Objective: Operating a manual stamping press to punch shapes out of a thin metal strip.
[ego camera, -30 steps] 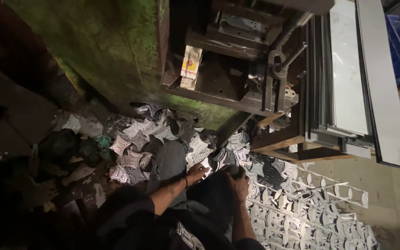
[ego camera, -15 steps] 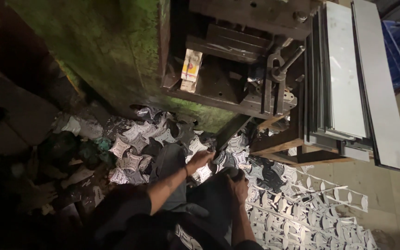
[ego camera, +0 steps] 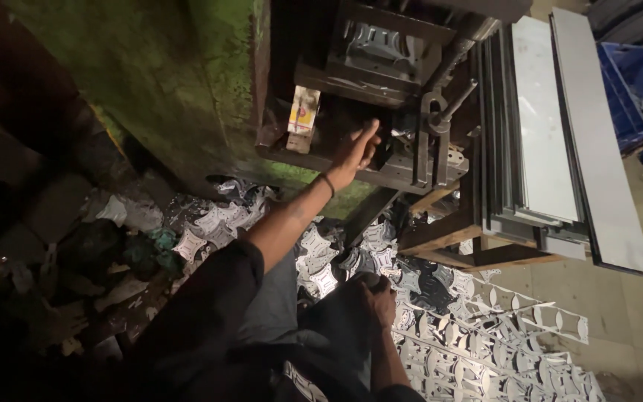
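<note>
The left hand (ego camera: 356, 149) has risen from the knee to the press bed (ego camera: 381, 175), fingers spread, clamped on nothing; the right hand (ego camera: 376, 298), at 6 o'clock, rests curled on the knee, one steel-strip stack (ego camera: 552, 134) at 3 o'clock.

floor (ego camera: 634, 313) | stamped metal pieces (ego camera: 321, 275) scattered | punched strips (ego camera: 500, 327) (right side)

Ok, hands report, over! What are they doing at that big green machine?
Left hand stretched onto the press bed, fingers open. Right hand resting on the knee. Punched metal blanks heaped below; nothing blocking the left hand.
</note>
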